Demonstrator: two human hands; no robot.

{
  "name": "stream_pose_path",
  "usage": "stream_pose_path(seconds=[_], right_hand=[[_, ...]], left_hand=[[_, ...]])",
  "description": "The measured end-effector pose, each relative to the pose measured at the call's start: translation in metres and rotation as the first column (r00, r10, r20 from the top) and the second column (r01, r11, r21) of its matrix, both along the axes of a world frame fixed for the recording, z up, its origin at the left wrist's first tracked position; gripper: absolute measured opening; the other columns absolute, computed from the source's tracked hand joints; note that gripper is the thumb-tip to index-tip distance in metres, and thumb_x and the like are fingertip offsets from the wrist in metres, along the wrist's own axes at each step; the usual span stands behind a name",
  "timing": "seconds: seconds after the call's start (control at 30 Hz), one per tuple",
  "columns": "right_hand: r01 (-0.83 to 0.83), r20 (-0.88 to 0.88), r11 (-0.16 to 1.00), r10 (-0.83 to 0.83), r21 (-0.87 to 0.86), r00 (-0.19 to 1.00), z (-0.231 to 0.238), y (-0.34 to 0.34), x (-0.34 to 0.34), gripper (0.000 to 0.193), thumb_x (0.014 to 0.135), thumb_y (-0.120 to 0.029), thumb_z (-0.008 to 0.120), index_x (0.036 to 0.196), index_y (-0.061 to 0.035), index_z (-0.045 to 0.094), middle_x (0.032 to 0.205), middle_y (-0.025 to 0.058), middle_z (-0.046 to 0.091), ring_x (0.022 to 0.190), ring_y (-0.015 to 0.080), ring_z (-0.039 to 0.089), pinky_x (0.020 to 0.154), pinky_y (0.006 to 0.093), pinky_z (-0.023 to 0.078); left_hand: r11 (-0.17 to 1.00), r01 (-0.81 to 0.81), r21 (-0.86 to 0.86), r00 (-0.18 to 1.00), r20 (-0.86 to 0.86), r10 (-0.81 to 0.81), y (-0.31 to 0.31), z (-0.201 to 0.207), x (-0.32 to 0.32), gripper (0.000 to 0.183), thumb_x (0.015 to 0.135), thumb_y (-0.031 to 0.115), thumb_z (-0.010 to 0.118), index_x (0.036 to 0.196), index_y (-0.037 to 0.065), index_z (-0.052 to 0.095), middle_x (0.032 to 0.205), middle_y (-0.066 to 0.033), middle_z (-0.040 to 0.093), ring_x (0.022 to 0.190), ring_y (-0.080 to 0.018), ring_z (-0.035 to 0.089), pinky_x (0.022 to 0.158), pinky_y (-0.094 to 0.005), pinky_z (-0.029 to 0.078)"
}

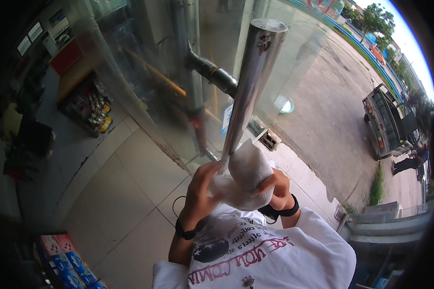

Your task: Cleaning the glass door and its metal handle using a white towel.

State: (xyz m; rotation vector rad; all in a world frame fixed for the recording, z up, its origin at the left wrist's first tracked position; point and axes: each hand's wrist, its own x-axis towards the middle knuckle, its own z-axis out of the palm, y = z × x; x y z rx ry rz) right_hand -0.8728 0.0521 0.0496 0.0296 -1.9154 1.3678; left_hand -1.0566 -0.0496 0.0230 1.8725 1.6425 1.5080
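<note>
A shiny metal tube door handle [255, 77], worn near its top end, rises in front of me and is fixed to a glass door by a short metal bracket [222, 79]. A white cloth [248, 171] is bunched against its lower part. My left hand [200, 192] closes on the cloth's left side, its fingertips beside the tube. On the right side, my right hand [277, 190] grips the same cloth with bent fingers. The cloth hides the lower end of the tube and some fingertips.
The glass door panel [154, 86] stands close on the left, over a tiled floor [130, 192]. Bottles fill a shelf [94, 108] indoors. Blue and red packages [67, 260] lie lower left. Outside are a parked three-wheeled vehicle [383, 120], a person [412, 161] and a basin [287, 106].
</note>
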Motion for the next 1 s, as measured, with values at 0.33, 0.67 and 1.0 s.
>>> stream_pose_path(seconds=[0.33, 0.67, 1.0], right_hand=[[-0.214, 0.115, 0.879, 0.182, 0.426, 0.977, 0.035, -0.006, -0.019, 0.023, 0.069, -0.005, 0.046, 0.087, -0.0087, 0.059, 0.076, 0.0102, 0.053, 0.073, 0.0281, 0.05, 0.083, 0.0477, 0.031], [-0.109, 0.193, 0.967, 0.156, -0.231, 0.969, 0.005, -0.022, -0.02, 0.058, 0.075, -0.024, 0.06, 0.123, -0.0023, 0.034, 0.117, 0.0147, 0.038, 0.101, 0.0257, 0.044, 0.083, 0.035, 0.038], [0.099, 0.19, 0.993, -0.086, -0.058, 0.978, 0.001, 0.001, -0.008, 0.018, 0.069, -0.016, 0.068, 0.077, -0.0013, 0.061, 0.079, 0.0085, 0.054, 0.073, 0.018, 0.053, 0.062, 0.0266, 0.042]], left_hand=[[0.956, 0.237, -0.174, 0.839, 0.532, -0.112, -0.005, -0.004, 0.004, 0.041, 0.067, 0.018, 0.067, 0.101, 0.0, 0.051, 0.088, -0.0101, 0.053, 0.079, -0.0209, 0.053, 0.07, -0.028, 0.041], [0.99, 0.012, 0.139, 0.967, 0.252, -0.047, -0.026, 0.024, 0.015, 0.035, 0.063, 0.005, 0.069, 0.091, 0.009, 0.049, 0.083, -0.0081, 0.047, 0.074, -0.0195, 0.049, 0.067, -0.0269, 0.042], [0.988, -0.068, 0.141, 0.976, 0.213, 0.037, -0.025, 0.029, 0.018, 0.038, 0.058, 0.0, 0.07, 0.089, 0.006, 0.048, 0.085, -0.0103, 0.054, 0.074, -0.0235, 0.056, 0.064, -0.0287, 0.045]])
